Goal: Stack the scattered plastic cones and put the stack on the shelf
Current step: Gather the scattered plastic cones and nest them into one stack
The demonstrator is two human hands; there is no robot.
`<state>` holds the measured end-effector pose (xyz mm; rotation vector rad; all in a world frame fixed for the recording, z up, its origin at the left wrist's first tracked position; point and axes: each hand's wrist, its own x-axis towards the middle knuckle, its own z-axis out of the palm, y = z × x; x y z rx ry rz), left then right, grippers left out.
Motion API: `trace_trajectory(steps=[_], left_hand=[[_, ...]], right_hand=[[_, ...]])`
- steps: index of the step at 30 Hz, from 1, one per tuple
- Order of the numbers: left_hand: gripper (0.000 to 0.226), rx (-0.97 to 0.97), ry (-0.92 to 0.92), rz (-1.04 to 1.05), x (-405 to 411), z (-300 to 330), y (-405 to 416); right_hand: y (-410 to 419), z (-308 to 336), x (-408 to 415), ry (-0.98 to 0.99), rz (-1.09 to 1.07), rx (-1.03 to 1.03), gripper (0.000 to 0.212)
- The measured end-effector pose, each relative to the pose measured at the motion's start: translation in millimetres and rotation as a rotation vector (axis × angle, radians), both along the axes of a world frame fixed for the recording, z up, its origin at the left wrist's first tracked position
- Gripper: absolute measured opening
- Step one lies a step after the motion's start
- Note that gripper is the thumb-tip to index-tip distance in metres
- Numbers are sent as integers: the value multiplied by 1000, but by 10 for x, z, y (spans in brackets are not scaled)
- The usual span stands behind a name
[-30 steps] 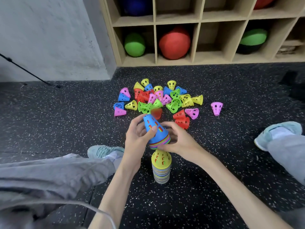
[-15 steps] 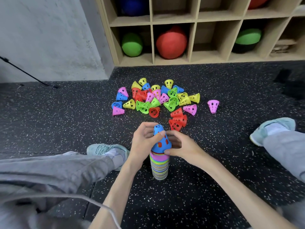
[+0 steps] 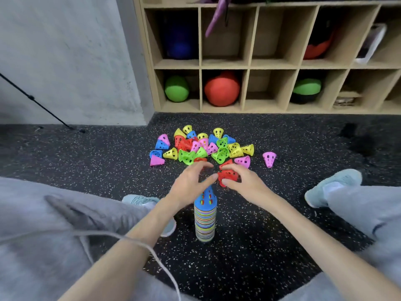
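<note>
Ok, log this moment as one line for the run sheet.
stack: upright on floor, blue cone on top | left hand: open, above stack | right hand: reaching red cones | shelf: no stack yet

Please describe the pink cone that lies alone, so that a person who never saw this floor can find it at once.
Look at the wooden shelf against the wall, then down to the heap of coloured cones on the dark speckled floor. To the right of that heap lies the pink cone, wide end up. It alone touches no other cone.
</note>
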<state>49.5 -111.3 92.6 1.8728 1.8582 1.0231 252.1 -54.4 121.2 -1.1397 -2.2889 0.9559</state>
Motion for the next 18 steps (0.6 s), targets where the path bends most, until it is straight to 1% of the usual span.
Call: trace_trajectory(steps=[3, 5, 7, 9, 11, 15, 18], left_hand=[[51, 84, 387, -51, -202, 356, 71], [58, 123, 596, -64, -300, 579, 149], [61, 122, 819, -62, -347, 760, 255], [59, 110, 1014, -70, -357, 883, 404], [56, 100, 1111, -102, -346, 943, 572], [58, 21, 1213, -166, -341, 930, 915], [57, 18, 1267, -211, -409, 1039, 1185]], right_hand=[[167, 287, -25, -121, 28, 120, 43], [332, 461, -45, -216, 26, 185, 46], [481, 600, -51, -285, 20, 264, 49], [572, 696, -46, -356, 13, 344, 50], [654, 732, -53, -436, 23, 407, 52], [916, 746, -112, -598, 80, 438, 57], [1174, 902, -151, -716, 158, 478, 60]])
